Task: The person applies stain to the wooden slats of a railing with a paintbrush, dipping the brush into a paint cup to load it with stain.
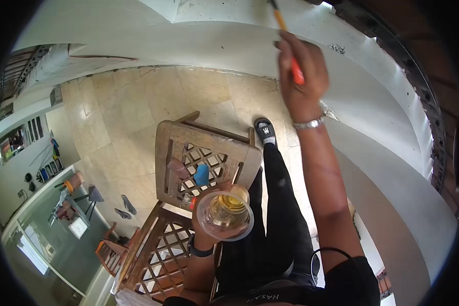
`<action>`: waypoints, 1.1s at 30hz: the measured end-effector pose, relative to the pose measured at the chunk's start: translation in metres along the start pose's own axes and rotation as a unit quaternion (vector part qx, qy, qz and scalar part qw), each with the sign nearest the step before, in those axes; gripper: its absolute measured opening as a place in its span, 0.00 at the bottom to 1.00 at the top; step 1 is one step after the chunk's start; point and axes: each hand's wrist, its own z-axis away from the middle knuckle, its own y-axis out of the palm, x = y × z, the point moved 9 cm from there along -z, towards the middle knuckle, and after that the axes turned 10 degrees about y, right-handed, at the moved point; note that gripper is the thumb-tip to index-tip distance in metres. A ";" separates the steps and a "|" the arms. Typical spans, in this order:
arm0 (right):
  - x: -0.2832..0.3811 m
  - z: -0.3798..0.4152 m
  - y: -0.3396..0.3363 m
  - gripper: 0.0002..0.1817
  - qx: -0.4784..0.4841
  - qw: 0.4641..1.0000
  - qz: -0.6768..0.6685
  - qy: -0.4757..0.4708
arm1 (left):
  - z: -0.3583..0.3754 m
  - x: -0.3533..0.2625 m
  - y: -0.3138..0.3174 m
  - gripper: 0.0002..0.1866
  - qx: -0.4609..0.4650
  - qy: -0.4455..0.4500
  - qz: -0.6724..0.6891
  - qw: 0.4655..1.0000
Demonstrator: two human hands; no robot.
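In the head view my right hand (303, 71) is raised at the upper right, closed round a paintbrush (280, 19) with a yellow and orange-red handle. The brush's dark tip points up at the white wall surface (229, 13); whether it touches cannot be made out. Low in the middle, my left hand (203, 224) grips a clear plastic cup (225, 217) with some yellowish liquid at its bottom. The cup hides most of that hand's fingers. Just beyond it is a wooden chair (163, 137) with a lattice seat, bearing a blue piece (201, 175) and a brownish lump (178, 168).
My sandalled foot (265, 131) stands on the tan tiled floor (122, 112), right of the chair. A curved white wall runs along the top and right. At the left are a pair of slippers (126, 205), a small wooden chair (112, 250) and a glass panel (46, 239).
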 end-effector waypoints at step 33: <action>-0.014 -0.015 -0.027 0.13 0.027 0.994 0.069 -0.080 | -0.003 0.029 -0.021 0.50 -0.109 -0.024 0.231 0.967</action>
